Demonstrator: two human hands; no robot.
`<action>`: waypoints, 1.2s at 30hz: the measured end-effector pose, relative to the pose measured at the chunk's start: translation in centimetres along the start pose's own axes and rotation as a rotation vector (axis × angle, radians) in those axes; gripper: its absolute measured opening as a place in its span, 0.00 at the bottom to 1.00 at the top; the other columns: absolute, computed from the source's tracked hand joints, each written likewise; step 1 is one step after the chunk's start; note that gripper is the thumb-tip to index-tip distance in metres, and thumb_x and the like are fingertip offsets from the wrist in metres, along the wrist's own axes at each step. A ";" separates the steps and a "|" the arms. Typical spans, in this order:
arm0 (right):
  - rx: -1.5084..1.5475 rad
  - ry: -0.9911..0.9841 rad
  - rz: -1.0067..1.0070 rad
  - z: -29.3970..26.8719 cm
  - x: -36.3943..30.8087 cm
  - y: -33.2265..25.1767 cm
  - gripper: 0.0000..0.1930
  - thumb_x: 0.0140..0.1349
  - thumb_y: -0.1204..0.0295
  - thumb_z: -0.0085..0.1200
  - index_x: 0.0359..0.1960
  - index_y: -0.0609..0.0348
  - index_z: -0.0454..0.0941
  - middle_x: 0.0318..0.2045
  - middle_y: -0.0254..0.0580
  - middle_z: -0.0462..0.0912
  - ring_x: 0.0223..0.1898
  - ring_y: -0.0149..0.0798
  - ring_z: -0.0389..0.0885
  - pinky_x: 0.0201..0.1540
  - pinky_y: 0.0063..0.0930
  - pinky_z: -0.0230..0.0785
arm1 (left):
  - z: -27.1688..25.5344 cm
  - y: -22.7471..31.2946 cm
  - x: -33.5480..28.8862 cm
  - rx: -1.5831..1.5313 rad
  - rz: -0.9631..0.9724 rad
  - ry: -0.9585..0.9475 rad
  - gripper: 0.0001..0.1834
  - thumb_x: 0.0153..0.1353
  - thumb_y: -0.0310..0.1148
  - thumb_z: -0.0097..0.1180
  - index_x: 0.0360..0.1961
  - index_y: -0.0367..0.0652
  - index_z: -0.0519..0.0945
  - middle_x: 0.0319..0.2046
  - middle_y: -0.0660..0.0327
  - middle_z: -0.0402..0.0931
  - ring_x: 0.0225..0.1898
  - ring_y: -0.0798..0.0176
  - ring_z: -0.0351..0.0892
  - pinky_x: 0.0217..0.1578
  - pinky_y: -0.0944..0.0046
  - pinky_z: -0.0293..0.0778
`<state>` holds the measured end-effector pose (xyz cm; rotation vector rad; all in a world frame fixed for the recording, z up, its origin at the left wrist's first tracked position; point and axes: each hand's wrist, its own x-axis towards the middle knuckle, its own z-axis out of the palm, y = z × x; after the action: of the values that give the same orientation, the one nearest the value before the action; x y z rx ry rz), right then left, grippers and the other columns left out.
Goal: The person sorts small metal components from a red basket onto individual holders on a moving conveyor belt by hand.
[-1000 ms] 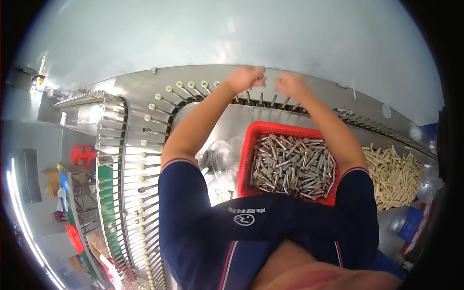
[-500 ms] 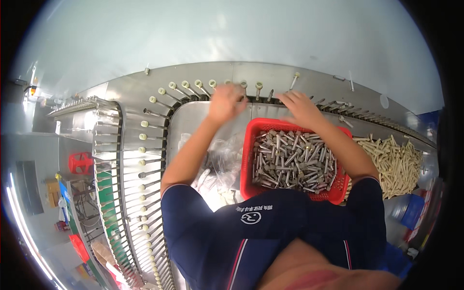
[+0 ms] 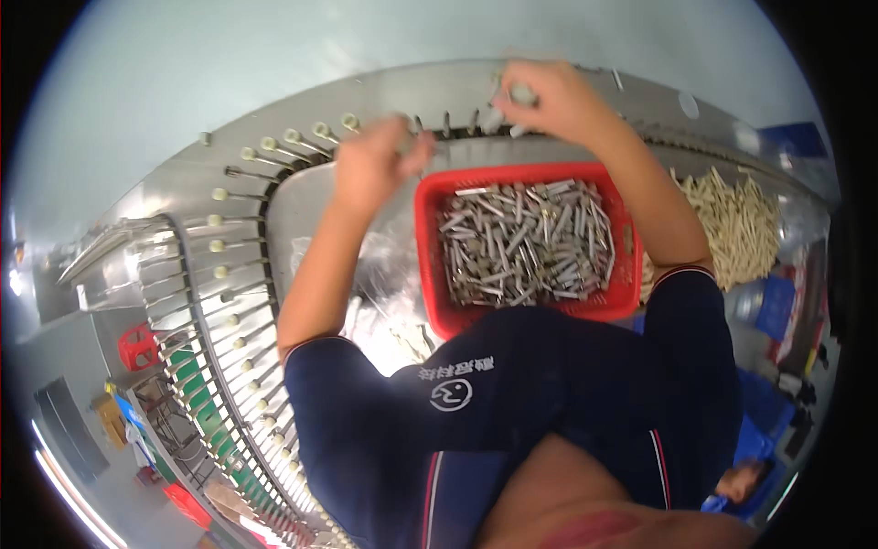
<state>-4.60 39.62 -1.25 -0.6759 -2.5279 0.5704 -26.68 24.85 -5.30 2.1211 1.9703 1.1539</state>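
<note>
A: Left to right, then. Far left, the curved metal conveyor rack of thin upright pins with cream caps (image 3: 224,274) swept round the steel desk (image 3: 302,197). What had the left hand (image 3: 370,165) got?

B: It was curled nearly shut just beside the rack's top bend; something small seemed pinched in the fingertips, but blur hid it, so I couldn't tell what.

A: And the middle?

B: The red plastic crate (image 3: 430,265) sat right before the person, heaped with short grey metal tubes (image 3: 521,242) lying flat, long axes every which way.

A: The right hand (image 3: 549,96)?

B: Up at the rack's far edge, fingers closed on a small pale tube piece (image 3: 521,93), its long axis seemingly running roughly toward the pins; its facing end wasn't clear.

A: So loading pins, I'd judge?

B: My read too. The next move called for lining the tube's bore with a bare pin. Farther right lay a heap of cream-coloured sticks (image 3: 732,229).
</note>
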 end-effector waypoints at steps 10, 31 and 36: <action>-0.120 -0.089 -0.044 3.6 -8.6 3.0 0.45 0.47 0.57 0.64 0.65 0.58 0.55 0.56 0.53 0.66 0.60 0.57 0.60 0.62 0.47 0.53 | 3.1 -2.2 -1.3 0.197 0.087 -0.084 0.30 0.53 0.38 0.61 0.58 0.47 0.69 0.62 0.49 0.59 0.62 0.40 0.59 0.58 0.43 0.59; -0.240 -0.200 -0.141 6.4 1.5 3.6 0.17 0.54 0.56 0.57 0.23 0.58 0.71 0.18 0.44 0.75 0.23 0.49 0.77 0.26 0.42 0.68 | 4.7 -1.9 4.4 0.437 0.119 -0.384 0.21 0.56 0.54 0.54 0.29 0.46 0.75 0.20 0.58 0.78 0.24 0.52 0.79 0.24 0.54 0.72; 0.032 0.200 -0.047 -2.0 -0.7 3.1 0.18 0.56 0.56 0.55 0.21 0.58 0.70 0.17 0.43 0.73 0.19 0.50 0.72 0.23 0.40 0.64 | 9.3 -3.3 3.3 0.326 0.097 -0.346 0.20 0.56 0.52 0.55 0.27 0.44 0.73 0.20 0.57 0.77 0.24 0.52 0.79 0.24 0.54 0.73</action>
<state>-1.89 42.20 -1.41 -0.6274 -2.3376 0.4996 -24.95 32.58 -12.01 2.3879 2.0155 0.4461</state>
